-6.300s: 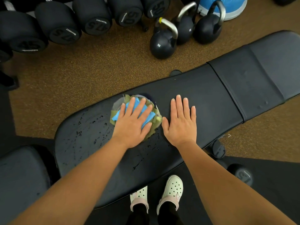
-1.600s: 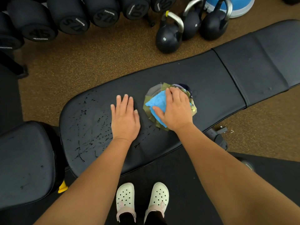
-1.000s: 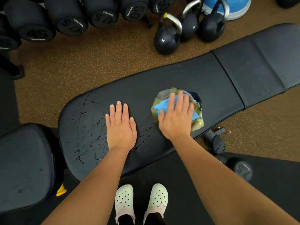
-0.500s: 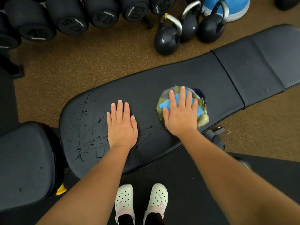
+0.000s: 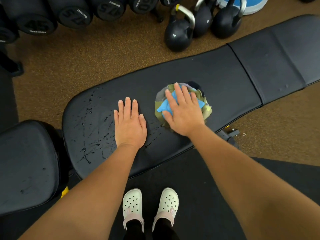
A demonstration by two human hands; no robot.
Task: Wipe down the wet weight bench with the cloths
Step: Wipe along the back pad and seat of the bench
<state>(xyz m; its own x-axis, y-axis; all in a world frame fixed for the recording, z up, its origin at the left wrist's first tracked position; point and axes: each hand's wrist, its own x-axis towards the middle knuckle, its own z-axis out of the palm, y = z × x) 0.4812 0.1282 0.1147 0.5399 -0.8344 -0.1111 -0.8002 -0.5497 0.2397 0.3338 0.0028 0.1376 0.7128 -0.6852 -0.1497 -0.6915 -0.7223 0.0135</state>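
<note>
Pressing flat, right hand [image 5: 184, 112] pins cloths [image 5: 207, 108] on droplet-beaded bench [image 5: 225, 78]; left hand [image 5: 129, 125] splayed, grip released.

Both arms reach forward; the left hand [image 5: 130, 124] and right hand [image 5: 183, 113] lie flat, palms down, fingers spread.

Readable numbers stand only on the dumbbell ends along the top edge of the floor: one dumbbell [image 5: 37, 23] shows "45", the next dumbbell [image 5: 76, 14] shows "52.5" and a third dumbbell [image 5: 110, 8] reads "47.5" (each also carries a small brand word, too blurred to read). A kettlebell [image 5: 176, 36] bears a tiny illegible white mark.
</note>
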